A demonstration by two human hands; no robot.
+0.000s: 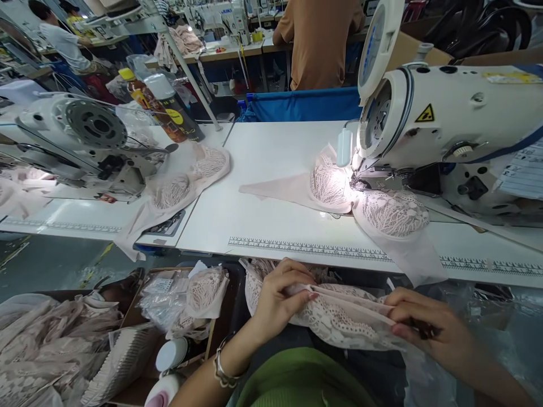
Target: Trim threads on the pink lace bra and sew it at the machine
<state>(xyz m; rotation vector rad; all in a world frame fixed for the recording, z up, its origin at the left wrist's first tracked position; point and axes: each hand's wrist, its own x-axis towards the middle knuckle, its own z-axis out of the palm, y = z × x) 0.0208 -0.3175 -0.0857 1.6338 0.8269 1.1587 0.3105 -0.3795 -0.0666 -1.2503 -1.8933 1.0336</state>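
Note:
Over my lap, a pale pink lace bra piece [343,322] is stretched between both hands. Its upper edge is pinched by the fingers of my left hand [282,291], which wears a bracelet at the wrist. At the other end my right hand [424,325] grips the same fabric, with something small and dark partly hidden in its palm. Another bra [390,215], with two lace cups, lies on the white table under the needle area of the lit sewing machine [441,118]. One of its wings hangs over the front edge.
A printed ruler [305,246] runs along the table [271,152] edge. To the left are a second sewing machine [80,135], another bra [182,189] and two bottles [169,104]. A box [212,339] and piled lace fabric [55,345] stand below. People sit beyond.

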